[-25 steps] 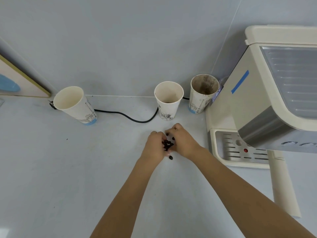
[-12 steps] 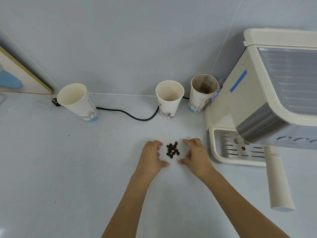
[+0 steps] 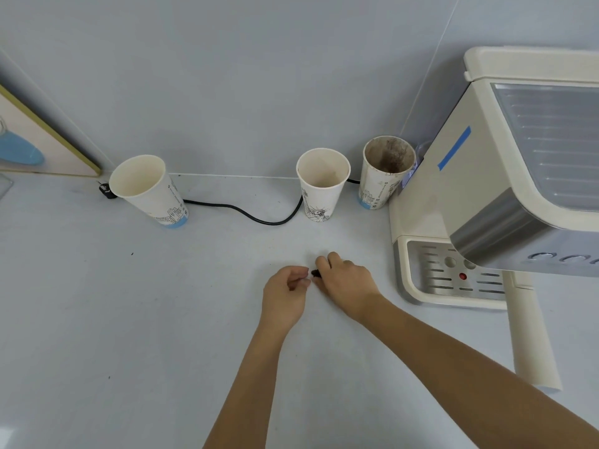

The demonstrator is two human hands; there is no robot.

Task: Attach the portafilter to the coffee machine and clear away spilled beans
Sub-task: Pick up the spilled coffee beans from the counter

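The fingers [image 3: 299, 280] of the left hand [image 3: 285, 294] curl loosely inward, holding nothing visible. The right hand [image 3: 345, 281] cups over the coffee beans [image 3: 315, 273] on the table [image 3: 129, 319]; whether it grips them cannot be told. The portafilter handle [image 3: 531, 335] juts from the coffee machine [image 3: 505, 196] at right.

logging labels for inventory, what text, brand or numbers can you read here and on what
No text can be read.
Left paper cup: skyline drawing, no words legible.
Middle paper cup: statue drawing, no words legible.
Stained paper cup: small vertical print, too blurred.
Coffee machine: plain blue tape strip, unlabelled buttons, no brand visible.
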